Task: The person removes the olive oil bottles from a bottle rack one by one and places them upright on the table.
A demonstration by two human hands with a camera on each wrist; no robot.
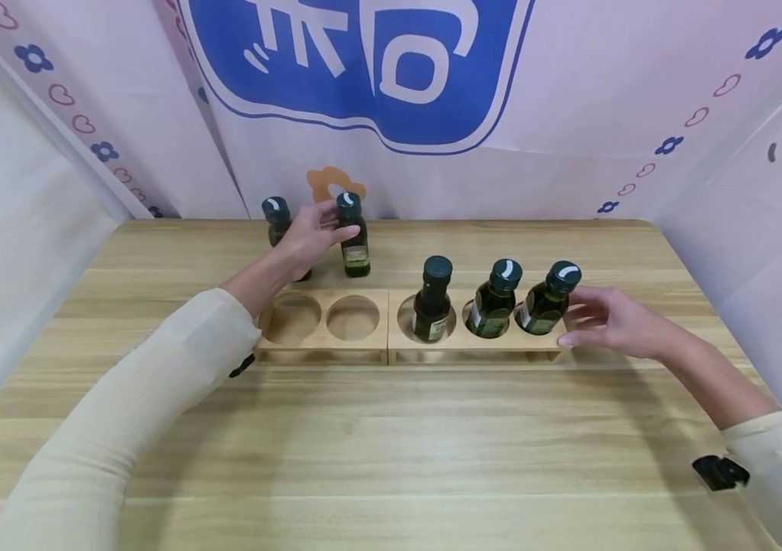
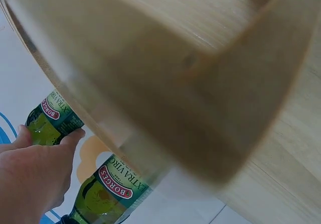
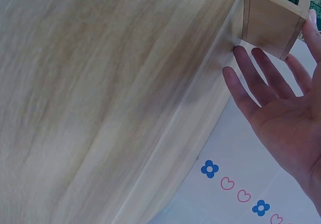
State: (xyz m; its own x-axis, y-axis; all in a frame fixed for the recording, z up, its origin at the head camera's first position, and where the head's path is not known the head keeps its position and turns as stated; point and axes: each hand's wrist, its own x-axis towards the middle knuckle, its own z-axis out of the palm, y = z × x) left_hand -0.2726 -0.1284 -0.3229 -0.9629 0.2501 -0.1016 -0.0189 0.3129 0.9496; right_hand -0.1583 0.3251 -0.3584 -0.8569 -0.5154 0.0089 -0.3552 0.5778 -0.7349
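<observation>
My left hand (image 1: 308, 241) reaches past the wooden rack (image 1: 389, 329) and grips a green olive oil bottle (image 1: 356, 249) between thumb and fingers. Just left of it stands a second olive oil bottle (image 1: 277, 218), partly hidden behind that hand. Both carry Borges extra virgin labels; in the left wrist view the gripped bottle (image 2: 42, 128) shows beyond the other bottle (image 2: 108, 191). At the rack's right end, my right hand (image 1: 614, 325) has its fingers loosely extended beside the rightmost bottle (image 1: 548, 300). The right wrist view shows its palm (image 3: 288, 128) with nothing in it.
Two more dark bottles, a slimmer one (image 1: 433, 302) and a wider one (image 1: 494, 302), sit in the rack's right part. Two bare round holes are at its left. A white printed curtain (image 1: 542, 184) hangs behind the wooden table (image 1: 391, 459).
</observation>
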